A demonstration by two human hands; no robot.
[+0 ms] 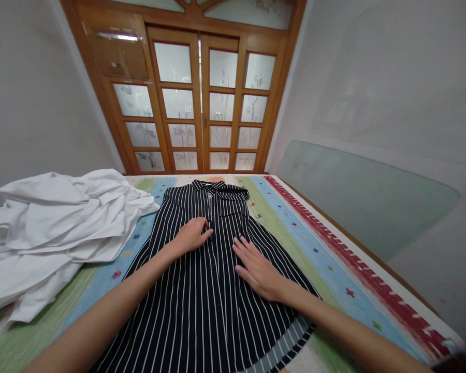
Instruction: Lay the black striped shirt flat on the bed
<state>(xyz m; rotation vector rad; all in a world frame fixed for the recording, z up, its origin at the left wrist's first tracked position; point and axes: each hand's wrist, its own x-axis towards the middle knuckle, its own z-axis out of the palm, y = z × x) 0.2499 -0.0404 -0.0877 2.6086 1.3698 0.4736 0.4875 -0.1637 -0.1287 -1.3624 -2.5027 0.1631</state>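
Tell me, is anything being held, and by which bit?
The right hand lies flat on the striped garment, holding nothing; whether the left hand pinches its front, I can't tell.

Smooth matt cloth shirt (196, 290), matt cloth heap (68, 217), varnished-looking wood doors (205, 103).

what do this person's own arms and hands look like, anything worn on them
The left grip and right grip are bare hands: no gloves, and no rings can be made out. The left forearm and right forearm are slender and uncovered up to the picture's edge, with no sleeves, watches, bracelets, cables or markings in view.
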